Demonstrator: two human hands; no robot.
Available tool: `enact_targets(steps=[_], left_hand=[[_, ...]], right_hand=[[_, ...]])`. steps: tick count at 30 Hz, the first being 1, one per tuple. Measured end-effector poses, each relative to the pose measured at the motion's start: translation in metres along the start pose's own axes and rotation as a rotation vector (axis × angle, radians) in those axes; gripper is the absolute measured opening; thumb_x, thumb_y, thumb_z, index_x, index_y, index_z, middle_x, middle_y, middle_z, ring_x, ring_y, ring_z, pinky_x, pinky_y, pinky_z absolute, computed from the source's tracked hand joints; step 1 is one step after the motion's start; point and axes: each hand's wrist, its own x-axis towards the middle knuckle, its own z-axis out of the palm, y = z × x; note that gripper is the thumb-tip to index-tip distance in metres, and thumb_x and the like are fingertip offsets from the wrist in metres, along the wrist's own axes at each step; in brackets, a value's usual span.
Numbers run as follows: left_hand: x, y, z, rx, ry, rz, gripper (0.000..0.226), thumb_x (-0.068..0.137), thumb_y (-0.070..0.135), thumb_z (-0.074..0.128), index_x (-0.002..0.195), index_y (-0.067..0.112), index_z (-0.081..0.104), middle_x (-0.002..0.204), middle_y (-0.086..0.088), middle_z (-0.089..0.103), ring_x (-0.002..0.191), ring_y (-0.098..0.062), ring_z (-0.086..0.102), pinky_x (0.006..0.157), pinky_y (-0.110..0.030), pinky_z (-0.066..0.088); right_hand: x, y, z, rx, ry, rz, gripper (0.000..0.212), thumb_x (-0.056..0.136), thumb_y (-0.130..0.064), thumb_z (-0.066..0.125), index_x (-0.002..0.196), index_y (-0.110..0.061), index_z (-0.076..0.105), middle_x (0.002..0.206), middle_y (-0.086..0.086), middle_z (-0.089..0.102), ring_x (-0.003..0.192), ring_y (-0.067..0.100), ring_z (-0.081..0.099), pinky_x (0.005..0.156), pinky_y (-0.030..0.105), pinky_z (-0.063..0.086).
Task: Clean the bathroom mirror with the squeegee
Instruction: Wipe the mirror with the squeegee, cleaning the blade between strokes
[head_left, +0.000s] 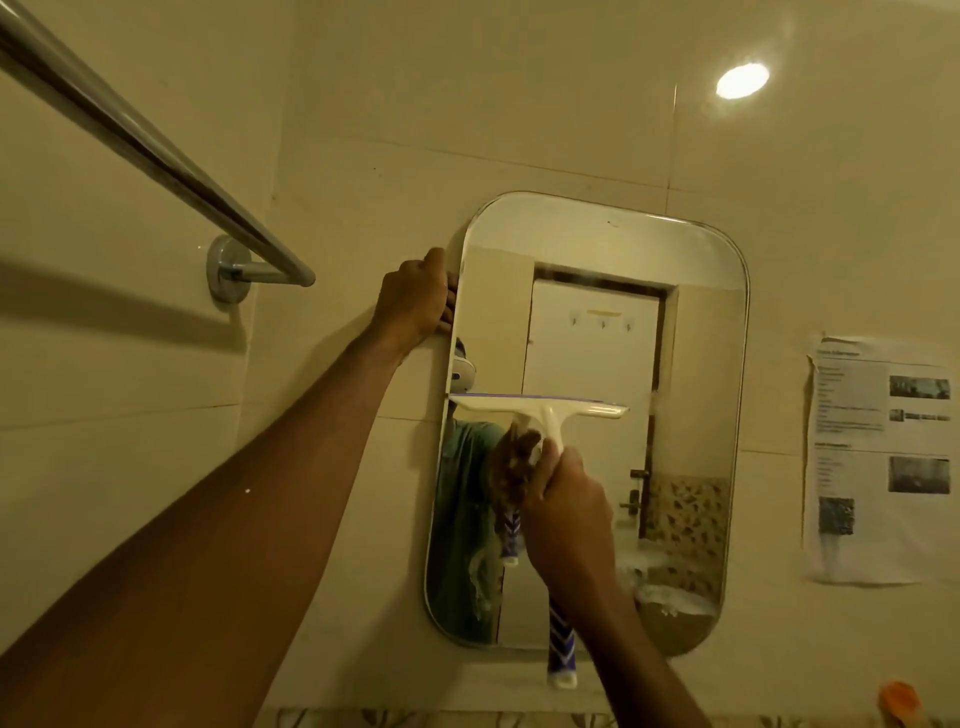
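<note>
R hand (563, 512) is fisted round the squeegee (540, 410) handle; blade lies flat across the mirror (691, 364) glass just above that hand, approx mid-height. L hand (415, 299), up and left of it, grips the mirror's left edge w/ fingers curled. Foam sits low on the glass, right of R wrist.

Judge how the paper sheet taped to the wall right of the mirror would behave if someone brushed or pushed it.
The paper sheet is probably light and floppy: its left edge already curls off the tiles. It looks thin, so it may crease or tear. Foam low on the mirror suggests splashes could make it limp.
</note>
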Motion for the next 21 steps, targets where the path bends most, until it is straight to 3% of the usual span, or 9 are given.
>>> enact_targets(steps=[5, 9, 14, 18, 21], left_hand=[[-0.013, -0.019, 0.001, 0.33, 0.066, 0.138, 0.038, 0.092, 0.03, 0.047, 0.076, 0.003, 0.068, 0.073, -0.014, 0.071, 0.067, -0.029, 0.069, 0.072, -0.043, 0.059], [-0.02, -0.031, 0.003, 0.372, 0.083, 0.166, 0.041, 0.096, 0.031, 0.045, 0.078, 0.003, 0.068, 0.073, -0.016, 0.069, 0.064, -0.03, 0.068, 0.066, -0.045, 0.06], [-0.021, -0.035, 0.004, 0.409, 0.132, 0.187, 0.047, 0.097, 0.031, 0.042, 0.072, 0.001, 0.066, 0.067, -0.017, 0.068, 0.06, -0.029, 0.067, 0.068, -0.043, 0.058], [-0.024, -0.034, 0.003, 0.41, 0.14, 0.189, 0.048, 0.097, 0.032, 0.042, 0.069, 0.001, 0.065, 0.067, -0.018, 0.068, 0.062, -0.032, 0.066, 0.067, -0.045, 0.058], [-0.03, -0.032, 0.003, 0.435, 0.123, 0.189, 0.047, 0.096, 0.034, 0.04, 0.068, 0.004, 0.064, 0.069, -0.018, 0.067, 0.065, -0.033, 0.066, 0.068, -0.045, 0.058]], right_hand=[[0.045, -0.027, -0.029, 0.082, 0.107, -0.099, 0.037, 0.104, -0.036, 0.028, 0.08, -0.023, 0.053, 0.067, -0.007, 0.058, 0.051, 0.003, 0.059, 0.04, 0.009, 0.041], [0.073, -0.038, -0.044, -0.006, 0.127, -0.125, 0.037, 0.104, -0.038, 0.027, 0.073, -0.029, 0.043, 0.064, -0.007, 0.055, 0.046, 0.004, 0.054, 0.042, 0.011, 0.037], [0.001, 0.012, -0.004, 0.032, 0.025, -0.01, 0.029, 0.099, -0.043, 0.032, 0.083, -0.027, 0.05, 0.069, -0.002, 0.062, 0.058, 0.011, 0.064, 0.045, 0.02, 0.052], [-0.05, 0.031, 0.018, 0.013, -0.021, 0.114, 0.023, 0.102, -0.035, 0.035, 0.092, -0.022, 0.052, 0.076, -0.006, 0.062, 0.061, 0.004, 0.061, 0.046, 0.012, 0.042], [-0.041, 0.02, 0.005, 0.072, 0.017, 0.061, 0.03, 0.103, -0.035, 0.03, 0.086, -0.024, 0.053, 0.069, -0.006, 0.059, 0.056, -0.003, 0.059, 0.042, 0.01, 0.041]])
